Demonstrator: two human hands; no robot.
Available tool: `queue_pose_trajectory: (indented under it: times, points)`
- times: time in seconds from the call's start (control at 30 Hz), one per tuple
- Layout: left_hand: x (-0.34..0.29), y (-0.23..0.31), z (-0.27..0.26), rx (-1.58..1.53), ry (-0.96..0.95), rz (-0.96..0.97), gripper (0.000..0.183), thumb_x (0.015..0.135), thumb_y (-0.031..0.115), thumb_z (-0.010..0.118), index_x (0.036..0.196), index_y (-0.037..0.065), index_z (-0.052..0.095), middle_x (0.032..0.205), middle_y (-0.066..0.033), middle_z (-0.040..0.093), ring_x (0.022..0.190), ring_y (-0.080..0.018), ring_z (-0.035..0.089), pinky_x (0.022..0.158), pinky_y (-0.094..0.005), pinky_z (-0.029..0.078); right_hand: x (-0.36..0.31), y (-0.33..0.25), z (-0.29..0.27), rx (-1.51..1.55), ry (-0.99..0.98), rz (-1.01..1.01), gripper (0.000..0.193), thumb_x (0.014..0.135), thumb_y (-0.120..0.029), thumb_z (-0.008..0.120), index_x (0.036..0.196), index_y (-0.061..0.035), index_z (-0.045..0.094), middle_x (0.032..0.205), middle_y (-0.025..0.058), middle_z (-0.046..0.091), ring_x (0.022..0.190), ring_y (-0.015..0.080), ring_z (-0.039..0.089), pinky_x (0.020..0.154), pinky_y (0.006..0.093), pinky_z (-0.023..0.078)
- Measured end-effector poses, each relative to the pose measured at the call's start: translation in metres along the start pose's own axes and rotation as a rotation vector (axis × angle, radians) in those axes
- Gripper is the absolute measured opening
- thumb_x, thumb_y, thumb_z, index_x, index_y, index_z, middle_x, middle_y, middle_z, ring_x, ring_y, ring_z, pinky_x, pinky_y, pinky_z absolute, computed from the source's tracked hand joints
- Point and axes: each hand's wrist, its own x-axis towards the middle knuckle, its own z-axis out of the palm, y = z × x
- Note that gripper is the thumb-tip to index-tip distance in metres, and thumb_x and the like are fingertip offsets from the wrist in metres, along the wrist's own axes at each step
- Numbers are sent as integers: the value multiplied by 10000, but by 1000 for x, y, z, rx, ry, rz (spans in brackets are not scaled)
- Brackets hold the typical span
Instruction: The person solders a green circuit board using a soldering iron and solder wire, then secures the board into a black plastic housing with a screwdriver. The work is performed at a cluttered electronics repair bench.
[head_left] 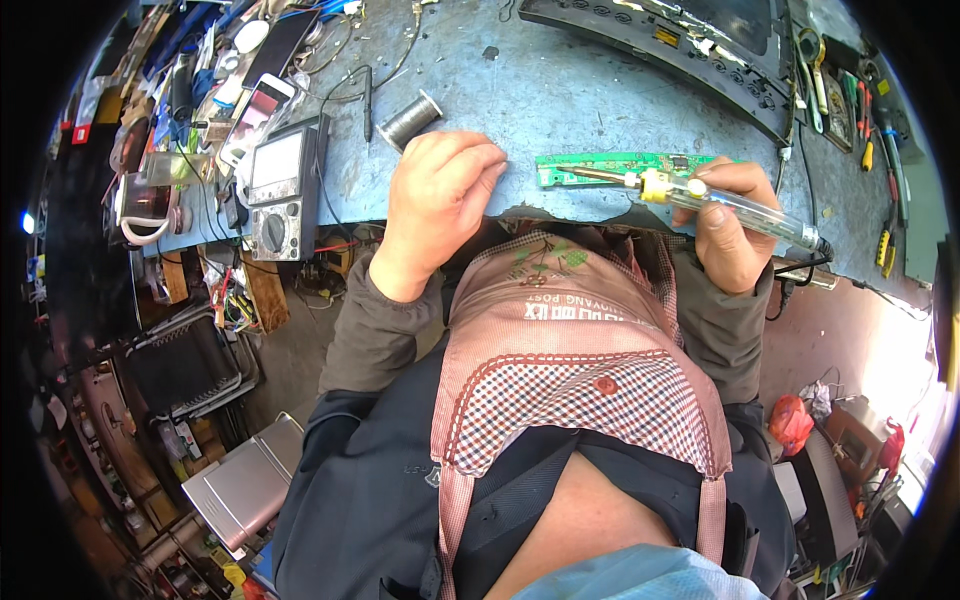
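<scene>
right hand (735, 225) gripped shut around soldering iron (735, 208), tip on green circuit board (610, 168) at bench edge | left hand (438, 195) curled, empty, beside solder spool (410, 120) | risk: unheld board slides, tip slips, bridges pads

Blue-grey workbench (560, 90), scratched, fills 12 o'clock. Multimeter (283, 185) at 10 o'clock near bench edge; phones (258, 110) and cable clutter beyond it. Solder spool (410, 118) at 11 o'clock. Dark curved panel (680, 50) at 1 o'clock. Hand tools (870, 130) along bench at 2 o'clock. Folded chair (190, 365) at 8 o'clock, silver case (245, 485) at 7 o'clock on grey floor (290, 360). Orange bag (792, 420) at 4 o'clock. Strong daylight (900, 370) at 3 o'clock.
</scene>
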Motion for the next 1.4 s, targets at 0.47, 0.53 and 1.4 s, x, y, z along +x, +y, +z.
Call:
queue_pose_trajectory:
  times: [0.47, 0.53, 1.4]
  points:
    - [-1, 12, 15, -170, 65, -74, 131, 843, -16, 802, 951, 41, 754, 874, -98, 736, 794, -309, 697, 714, -412, 525, 5, -9, 11, -93, -20, 228, 261, 996, -62, 804, 1186, 63, 675, 966, 121, 760, 808, 145, 726, 729, 283, 608]
    - [-2, 11, 16, -179, 63, -89, 132, 842, -14, 800, 952, 42, 754, 872, -100, 733, 794, -310, 694, 717, -415, 523, 4, -9, 10, -115, -24, 232, 285, 1003, -99, 803, 1194, 66, 670, 980, 136, 759, 815, 158, 731, 727, 296, 615]
    - [0, 12, 17, -118, 26, -40, 137, 849, 12, 818, 967, 59, 765, 878, -79, 736, 800, -285, 693, 729, -394, 509, 6, -9, 13, -111, -7, 247, 242, 1010, -90, 797, 1152, 71, 684, 967, 119, 756, 801, 135, 719, 713, 273, 609]
